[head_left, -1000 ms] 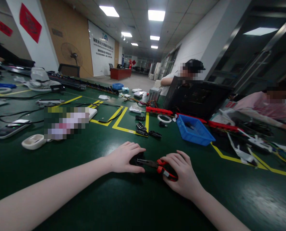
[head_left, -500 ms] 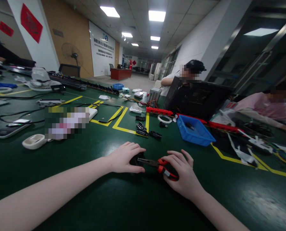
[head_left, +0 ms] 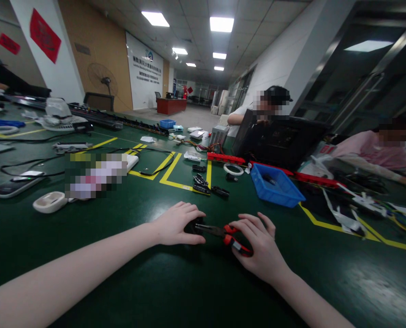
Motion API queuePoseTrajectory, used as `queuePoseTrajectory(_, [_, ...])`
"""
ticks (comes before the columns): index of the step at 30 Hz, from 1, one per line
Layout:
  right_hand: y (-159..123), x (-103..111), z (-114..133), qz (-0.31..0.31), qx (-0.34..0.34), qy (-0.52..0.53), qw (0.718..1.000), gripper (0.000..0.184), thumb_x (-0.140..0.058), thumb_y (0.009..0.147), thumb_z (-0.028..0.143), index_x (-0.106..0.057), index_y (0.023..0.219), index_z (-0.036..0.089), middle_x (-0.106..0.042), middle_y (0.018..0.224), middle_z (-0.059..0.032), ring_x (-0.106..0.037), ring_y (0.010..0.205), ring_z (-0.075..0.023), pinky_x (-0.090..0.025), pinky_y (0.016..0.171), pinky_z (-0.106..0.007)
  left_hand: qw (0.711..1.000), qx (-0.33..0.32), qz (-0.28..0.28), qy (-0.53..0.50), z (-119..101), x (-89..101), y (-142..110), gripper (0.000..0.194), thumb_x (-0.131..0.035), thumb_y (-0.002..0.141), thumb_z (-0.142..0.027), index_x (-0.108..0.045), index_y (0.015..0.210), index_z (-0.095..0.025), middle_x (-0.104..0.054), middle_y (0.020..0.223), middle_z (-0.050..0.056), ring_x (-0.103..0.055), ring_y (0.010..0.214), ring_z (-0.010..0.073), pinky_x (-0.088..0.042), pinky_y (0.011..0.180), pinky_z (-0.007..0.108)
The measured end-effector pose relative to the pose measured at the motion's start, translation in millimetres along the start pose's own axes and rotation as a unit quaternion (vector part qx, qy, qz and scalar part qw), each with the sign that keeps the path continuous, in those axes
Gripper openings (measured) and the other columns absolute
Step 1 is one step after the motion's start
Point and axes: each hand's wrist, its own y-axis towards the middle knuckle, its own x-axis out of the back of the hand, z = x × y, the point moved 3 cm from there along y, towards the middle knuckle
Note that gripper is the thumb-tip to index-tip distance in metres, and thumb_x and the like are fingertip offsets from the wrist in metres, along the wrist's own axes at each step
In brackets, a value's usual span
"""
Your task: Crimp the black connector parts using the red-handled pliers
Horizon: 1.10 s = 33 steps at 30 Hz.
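In the head view, my left hand (head_left: 177, 224) is closed around a small black part (head_left: 191, 226), most of it hidden under the fingers and thumb. My right hand (head_left: 257, 241) grips the red-and-black handles of long-nose pliers (head_left: 220, 231). Their metal jaws point left and meet the black part at its right side; whether they pinch a piece of it I cannot make out. Beyond my hands, several black plastic pieces (head_left: 201, 184) lie around a corner of yellow tape on the green table (head_left: 175, 287).
A blue bin (head_left: 278, 193) with a dark item inside stands at the right, near a white ring (head_left: 233, 169). Behind it is a large black case (head_left: 281, 141), with a person beyond. At the left lie a phone-like device (head_left: 17, 184), a white tray-like piece (head_left: 50, 202) and black cables.
The fingers of my right hand have spread slightly on the plier handles, and the pliers have shifted a touch to the right. My left hand stays in place.
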Motion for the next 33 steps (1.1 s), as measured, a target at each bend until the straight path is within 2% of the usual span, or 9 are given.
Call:
queuePoseTrajectory(5, [0.2, 2.0, 1.9, 0.005, 0.007, 0.016, 1.0, 0.036, -0.065, 0.07, 0.022, -0.058, 0.106, 0.027, -0.071, 0.1, -0.0002, -0.06, 0.106, -0.0255, -0.021, 0.11, -0.048, 1.0, 0.004, -0.021, -0.011, -0.9, 0.8, -1.2, 0.065, -0.067, 0.08, -0.056, -0.052, 0.13, -0.017, -0.061, 0.115, 0.009, -0.058, 0.105, 0.0273, -0.044, 0.092, 0.042])
queuePoseTrajectory(12, [0.7, 2.3, 1.2, 0.018, -0.003, 0.02, 1.0, 0.037, -0.066, 0.07, 0.022, -0.059, 0.106, 0.026, -0.071, 0.1, -0.0007, -0.06, 0.105, -0.025, -0.023, 0.109, -0.049, 0.998, -0.002, -0.058, -0.018, -1.4, 1.9, -3.5, 0.076, -0.072, 0.077, -0.054, -0.042, 0.138, -0.017, -0.055, 0.128, 0.012, -0.054, 0.114, 0.0287, -0.046, 0.096, 0.043])
queuePoseTrajectory(19, [0.5, 1.4, 0.6, 0.024, -0.002, 0.01, 1.0, 0.036, -0.065, 0.07, 0.022, -0.058, 0.106, 0.025, -0.071, 0.098, -0.0016, -0.062, 0.102, -0.0253, -0.025, 0.108, -0.052, 0.998, 0.009, -0.059, -0.021, 0.1, 0.8, -2.6, 0.076, -0.072, 0.076, -0.053, -0.044, 0.138, -0.021, -0.056, 0.125, 0.011, -0.055, 0.112, 0.0291, -0.045, 0.095, 0.044])
queuePoseTrajectory(22, [0.7, 0.3, 0.1, 0.033, 0.002, 0.014, 0.999, 0.037, -0.064, 0.072, 0.022, -0.057, 0.109, 0.024, -0.071, 0.1, -0.0033, -0.065, 0.094, -0.0233, -0.032, 0.103, -0.051, 0.998, 0.024, -0.053, -0.019, 1.6, 0.0, -1.9, 0.071, -0.071, 0.077, -0.055, -0.048, 0.134, -0.02, -0.059, 0.12, 0.01, -0.056, 0.109, 0.0283, -0.044, 0.094, 0.044])
queuePoseTrajectory(26, [0.5, -1.2, -1.3, 0.045, 0.006, 0.015, 0.999, 0.04, -0.063, 0.074, 0.022, -0.056, 0.113, 0.023, -0.071, 0.104, -0.0051, -0.065, 0.095, -0.0228, -0.041, 0.096, -0.046, 0.999, 0.029, -0.041, -0.019, 3.2, -0.6, -1.8, 0.068, -0.068, 0.079, -0.058, -0.05, 0.132, -0.02, -0.061, 0.118, 0.009, -0.057, 0.107, 0.0282, -0.044, 0.093, 0.044])
queuePoseTrajectory(33, [1.4, -1.0, -1.0, 0.05, 0.009, 0.011, 0.999, 0.039, -0.064, 0.075, 0.024, -0.057, 0.114, 0.023, -0.071, 0.105, -0.0057, -0.066, 0.096, -0.0225, -0.042, 0.095, -0.044, 0.998, 0.027, -0.042, -0.028, 4.6, -1.0, -2.1, 0.073, -0.071, 0.076, -0.057, -0.047, 0.136, -0.023, -0.057, 0.123, 0.01, -0.055, 0.11, 0.0286, -0.043, 0.094, 0.043])
